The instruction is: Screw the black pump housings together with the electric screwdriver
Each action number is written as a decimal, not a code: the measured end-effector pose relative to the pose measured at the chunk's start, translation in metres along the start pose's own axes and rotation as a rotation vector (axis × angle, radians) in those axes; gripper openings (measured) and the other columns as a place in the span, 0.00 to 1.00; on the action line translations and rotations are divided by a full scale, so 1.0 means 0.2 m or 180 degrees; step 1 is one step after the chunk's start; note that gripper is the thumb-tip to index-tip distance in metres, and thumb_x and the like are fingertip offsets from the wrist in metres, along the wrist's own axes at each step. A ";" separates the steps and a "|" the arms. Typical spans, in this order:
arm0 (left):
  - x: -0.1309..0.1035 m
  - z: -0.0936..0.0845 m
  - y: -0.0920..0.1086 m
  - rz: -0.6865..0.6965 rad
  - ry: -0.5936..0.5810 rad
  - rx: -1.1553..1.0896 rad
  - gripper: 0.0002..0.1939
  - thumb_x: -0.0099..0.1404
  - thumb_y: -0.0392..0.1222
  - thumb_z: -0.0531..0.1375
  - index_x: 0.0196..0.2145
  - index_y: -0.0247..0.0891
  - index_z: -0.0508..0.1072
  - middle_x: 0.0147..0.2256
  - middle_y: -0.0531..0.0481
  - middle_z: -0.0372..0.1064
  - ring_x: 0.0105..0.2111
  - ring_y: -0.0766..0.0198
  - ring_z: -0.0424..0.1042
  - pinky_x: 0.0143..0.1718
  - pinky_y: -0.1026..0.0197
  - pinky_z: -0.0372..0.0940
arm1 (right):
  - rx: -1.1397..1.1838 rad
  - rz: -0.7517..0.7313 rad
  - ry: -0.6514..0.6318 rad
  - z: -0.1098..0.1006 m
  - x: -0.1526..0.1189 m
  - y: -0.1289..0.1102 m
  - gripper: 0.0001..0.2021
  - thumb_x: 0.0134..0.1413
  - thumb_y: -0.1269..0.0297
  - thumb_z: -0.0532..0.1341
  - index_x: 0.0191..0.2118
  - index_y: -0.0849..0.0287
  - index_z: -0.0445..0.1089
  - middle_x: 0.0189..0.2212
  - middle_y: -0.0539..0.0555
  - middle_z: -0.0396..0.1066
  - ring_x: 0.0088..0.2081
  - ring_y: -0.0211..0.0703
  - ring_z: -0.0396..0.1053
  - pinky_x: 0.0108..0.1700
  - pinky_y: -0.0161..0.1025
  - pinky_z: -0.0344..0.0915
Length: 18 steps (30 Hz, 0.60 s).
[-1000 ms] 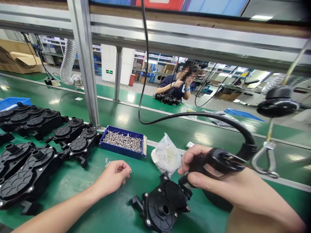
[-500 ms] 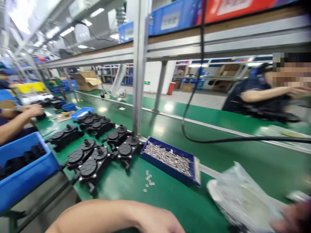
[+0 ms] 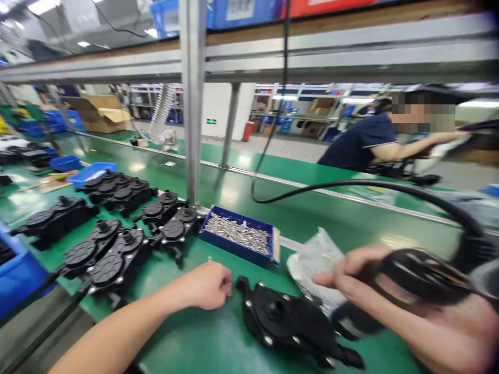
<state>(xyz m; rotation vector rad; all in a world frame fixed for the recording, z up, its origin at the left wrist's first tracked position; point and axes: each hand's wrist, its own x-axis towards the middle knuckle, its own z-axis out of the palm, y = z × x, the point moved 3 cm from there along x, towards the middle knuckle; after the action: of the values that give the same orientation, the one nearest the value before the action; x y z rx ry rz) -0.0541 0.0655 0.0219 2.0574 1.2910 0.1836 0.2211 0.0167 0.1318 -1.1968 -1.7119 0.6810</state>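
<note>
My left hand (image 3: 210, 284) is closed over the green bench, its fingers curled under; whatever they hold is hidden. A small washer (image 3: 209, 258) shows just above the knuckles. My right hand (image 3: 362, 280), blurred, grips a black electric screwdriver (image 3: 421, 275) with a thick cable. Between the hands lies a black gear housing (image 3: 288, 322) with a round hub and several silver screws along its edge. Behind it stands a blue box (image 3: 234, 248) full of small screws. A clear plastic bag (image 3: 317, 259) lies behind the screwdriver.
Several more black housings (image 3: 117, 259) sit in groups on the left. A blue bin (image 3: 23, 280) stands at the left edge. A metal post (image 3: 192, 114) rises behind the screw box, and a black cable (image 3: 351, 183) loops across. A person (image 3: 362, 135) works across the bench.
The view has swung right. A black housing now lies before me, and my right hand has come in with the screwdriver. My left hand now lies where the loose washers were.
</note>
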 end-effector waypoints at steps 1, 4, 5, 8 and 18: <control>-0.01 0.00 0.01 0.0005 0.0031 0.0455 0.09 0.63 0.28 0.57 0.30 0.38 0.73 0.33 0.44 0.79 0.38 0.50 0.79 0.39 0.54 0.70 | -0.0039 0.0137 0.0053 0.00 -0.01 -0.02 0.15 0.56 0.47 0.74 0.36 0.50 0.74 0.33 0.52 0.77 0.38 0.54 0.81 0.34 0.38 0.80; -0.04 0.06 0.06 0.0144 -0.0111 0.1499 0.13 0.61 0.25 0.55 0.38 0.33 0.77 0.39 0.36 0.79 0.42 0.43 0.80 0.41 0.51 0.72 | 0.0126 0.0375 0.0212 0.00 -0.02 -0.08 0.18 0.58 0.44 0.72 0.36 0.53 0.73 0.31 0.53 0.75 0.40 0.54 0.80 0.34 0.39 0.77; -0.06 0.08 0.08 0.0255 -0.0224 0.1742 0.15 0.60 0.24 0.55 0.40 0.31 0.77 0.40 0.35 0.78 0.43 0.43 0.80 0.42 0.51 0.72 | 0.0193 0.0330 0.0295 -0.01 -0.02 -0.09 0.17 0.59 0.45 0.72 0.35 0.54 0.73 0.31 0.53 0.75 0.40 0.54 0.80 0.35 0.39 0.77; -0.09 0.14 0.12 0.0492 -0.0510 0.2210 0.18 0.58 0.21 0.55 0.41 0.31 0.78 0.40 0.37 0.77 0.42 0.43 0.80 0.43 0.50 0.72 | 0.0449 -0.0124 0.0463 -0.06 -0.03 -0.12 0.12 0.61 0.52 0.72 0.34 0.54 0.75 0.29 0.53 0.72 0.35 0.53 0.80 0.37 0.43 0.79; -0.09 0.05 -0.02 0.0709 0.0014 0.1164 0.11 0.62 0.26 0.58 0.28 0.40 0.75 0.28 0.45 0.72 0.31 0.56 0.75 0.32 0.60 0.64 | 0.1236 -0.0565 0.0927 -0.12 -0.08 -0.10 0.08 0.60 0.59 0.71 0.32 0.51 0.75 0.20 0.49 0.60 0.24 0.43 0.68 0.28 0.41 0.74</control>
<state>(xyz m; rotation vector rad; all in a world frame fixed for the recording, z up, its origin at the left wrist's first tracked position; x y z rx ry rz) -0.0614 0.0474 0.0148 2.5139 1.1608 0.0530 0.2355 -0.0077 0.1521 -0.8166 -1.3478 0.6576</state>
